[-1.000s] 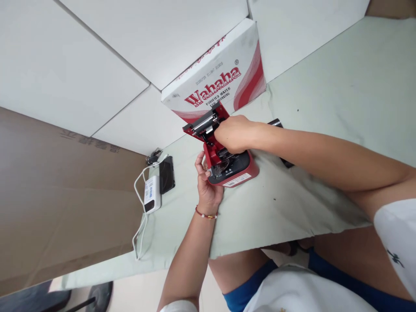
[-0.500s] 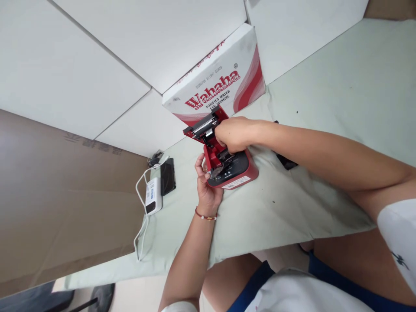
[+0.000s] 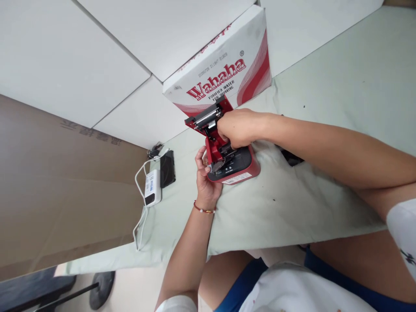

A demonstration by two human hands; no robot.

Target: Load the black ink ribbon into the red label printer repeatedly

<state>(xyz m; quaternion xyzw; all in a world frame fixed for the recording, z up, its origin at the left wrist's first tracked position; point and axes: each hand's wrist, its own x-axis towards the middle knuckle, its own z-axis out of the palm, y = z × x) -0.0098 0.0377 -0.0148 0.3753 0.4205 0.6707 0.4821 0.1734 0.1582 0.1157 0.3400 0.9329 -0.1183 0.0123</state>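
Observation:
A small red and black label printer point(image 3: 251, 167) sits on the cloth-covered table with its lid point(image 3: 192, 122) raised, showing a roller under the lid and a red compartment inside. My left hand point(image 3: 207, 185) grips the printer's left side, its thumb by a small translucent grey piece at the near edge. Over the open compartment is my right hand point(image 3: 236, 125), its fingers curled down inside between lid and body. The hand itself hides those fingertips and whatever they hold or press.
Behind the printer stands a white and red Wahaha carton point(image 3: 221, 65) against white panels. To the left lie a white power bank point(image 3: 152, 186) with a cable and a black phone-like slab point(image 3: 167, 169). A brown cardboard sheet point(image 3: 65, 195) borders the left. Something black point(image 3: 292, 158) lies under my right forearm.
The camera view has shifted slightly, so the scene sits a little higher. Both hands keep their places at the printer, and the lid stays raised.

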